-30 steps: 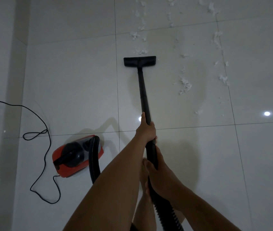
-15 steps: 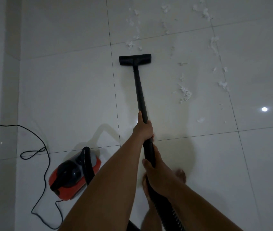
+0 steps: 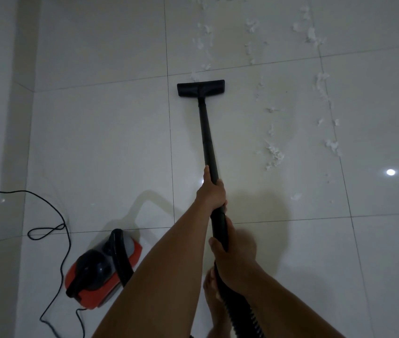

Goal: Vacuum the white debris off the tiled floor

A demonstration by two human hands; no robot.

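Observation:
A long black vacuum wand (image 3: 207, 132) runs up the middle of the view to a flat black floor nozzle (image 3: 200, 88) resting on the pale tiled floor (image 3: 100, 142). My left hand (image 3: 211, 191) grips the wand higher up; my right hand (image 3: 230, 252) grips it lower, where the ribbed hose begins. White debris (image 3: 273, 154) lies in loose trails to the right of the wand, and more white debris (image 3: 202, 42) lies beyond the nozzle, with one clump touching its far edge.
The red and black vacuum body (image 3: 100, 272) sits at the lower left with its hose (image 3: 120, 259) arching up. Its black power cord (image 3: 54, 230) loops across the floor to the left edge. My bare foot (image 3: 211, 289) stands beneath the hose. A wall runs along the left.
The nozzle has pushed forward over the debris clumps in front of it, which are gone. The view has shifted forward, so the vacuum body and cord sit lower in the frame.

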